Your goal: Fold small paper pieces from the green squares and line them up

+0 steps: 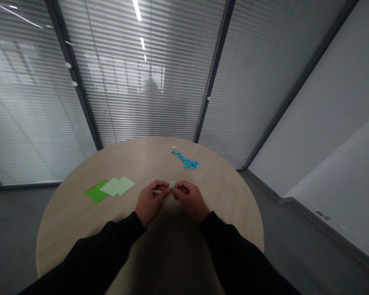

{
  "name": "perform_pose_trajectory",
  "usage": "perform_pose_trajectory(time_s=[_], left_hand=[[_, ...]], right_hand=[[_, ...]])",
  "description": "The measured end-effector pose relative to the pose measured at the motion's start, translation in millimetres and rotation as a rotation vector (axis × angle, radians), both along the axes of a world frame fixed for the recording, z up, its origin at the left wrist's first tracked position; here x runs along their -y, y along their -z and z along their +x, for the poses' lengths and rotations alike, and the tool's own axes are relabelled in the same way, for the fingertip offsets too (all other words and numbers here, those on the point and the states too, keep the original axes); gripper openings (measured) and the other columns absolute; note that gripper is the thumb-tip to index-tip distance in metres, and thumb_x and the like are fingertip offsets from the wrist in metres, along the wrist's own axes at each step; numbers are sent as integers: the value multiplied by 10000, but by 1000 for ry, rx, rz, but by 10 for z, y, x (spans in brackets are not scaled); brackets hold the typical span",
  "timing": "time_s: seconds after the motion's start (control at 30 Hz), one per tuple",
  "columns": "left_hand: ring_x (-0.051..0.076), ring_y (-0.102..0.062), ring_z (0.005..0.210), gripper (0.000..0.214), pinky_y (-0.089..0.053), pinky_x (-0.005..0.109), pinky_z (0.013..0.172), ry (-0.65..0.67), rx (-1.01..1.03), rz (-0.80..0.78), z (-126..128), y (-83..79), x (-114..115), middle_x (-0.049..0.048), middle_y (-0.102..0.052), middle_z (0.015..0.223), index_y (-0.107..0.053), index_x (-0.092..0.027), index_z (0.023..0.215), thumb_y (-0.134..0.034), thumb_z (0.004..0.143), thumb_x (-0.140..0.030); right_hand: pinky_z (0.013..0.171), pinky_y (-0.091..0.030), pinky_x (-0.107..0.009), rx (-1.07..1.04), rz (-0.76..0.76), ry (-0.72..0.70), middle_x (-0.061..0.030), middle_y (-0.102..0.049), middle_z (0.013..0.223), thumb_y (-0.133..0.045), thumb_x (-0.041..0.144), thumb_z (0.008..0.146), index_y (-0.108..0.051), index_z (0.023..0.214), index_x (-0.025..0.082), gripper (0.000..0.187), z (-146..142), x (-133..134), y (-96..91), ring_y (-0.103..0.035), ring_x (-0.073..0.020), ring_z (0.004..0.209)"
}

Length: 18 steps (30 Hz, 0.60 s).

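Observation:
A small folded piece of pale green paper (172, 184) is pinched between my two hands, over the middle of the round table. My left hand (151, 200) grips its left side with thumb and fingers. From the other side, the fingertips of my right hand (191, 200) close on it too. Fingers cover part of the folded paper, so its full shape is hidden. To the left lie pale green paper sheets (125, 185), overlapping a brighter green sheet (96, 193) with a thin red-orange edge showing behind it.
Several small blue folded paper pieces (187, 160) lie in a trail on the far right of the wooden table (233, 205). A yellowish folded piece (174, 147) sits at the trail's far end. Beyond the table stands a glass partition with blinds (153, 119); a white wall (320, 123) is on the right.

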State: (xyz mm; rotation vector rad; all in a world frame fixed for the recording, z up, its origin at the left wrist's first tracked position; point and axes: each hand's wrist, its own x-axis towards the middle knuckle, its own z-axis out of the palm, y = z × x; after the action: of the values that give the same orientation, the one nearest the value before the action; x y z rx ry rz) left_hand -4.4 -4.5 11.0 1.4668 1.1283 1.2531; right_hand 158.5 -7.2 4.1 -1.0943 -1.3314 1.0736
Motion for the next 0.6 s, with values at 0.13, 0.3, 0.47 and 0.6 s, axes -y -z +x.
perform_pose_trajectory(time_s=[0.13,0.3,0.47,0.6], left_hand=[[180,-654,693,282,-502,306,662,-12,-66,12,-1,-17,10,60,-748,886,-717,-186,890,-705,780,-446],[187,-653,673,288,-494,309,638,-55,-147,47,3,0,2,55,-753,845,-725,-193,895,-681,800,-461],[207,-690,741,260,-525,330,706,-74,-150,64,-1,-7,-7,55,-762,849,-724,-196,881,-679,804,-440],[220,-707,772,266,-539,346,742,-78,-119,36,-3,-6,-14,61,-771,857,-730,-191,897,-691,796,-434]], right_hand=[[553,-410,-243,14,-1,6,23,-613,637,-678,319,764,-627,783,188,141,-12,-1,15,-553,-124,568],[600,-469,-253,25,69,50,3,-642,688,-682,334,785,-628,802,189,156,-45,-1,47,-598,-136,619],[656,-525,-278,100,172,184,-42,-702,813,-705,351,798,-647,903,189,202,-97,16,66,-656,-162,703],[708,-548,-300,180,242,207,-61,-728,847,-685,354,835,-669,897,189,177,-120,47,41,-687,-185,768]])
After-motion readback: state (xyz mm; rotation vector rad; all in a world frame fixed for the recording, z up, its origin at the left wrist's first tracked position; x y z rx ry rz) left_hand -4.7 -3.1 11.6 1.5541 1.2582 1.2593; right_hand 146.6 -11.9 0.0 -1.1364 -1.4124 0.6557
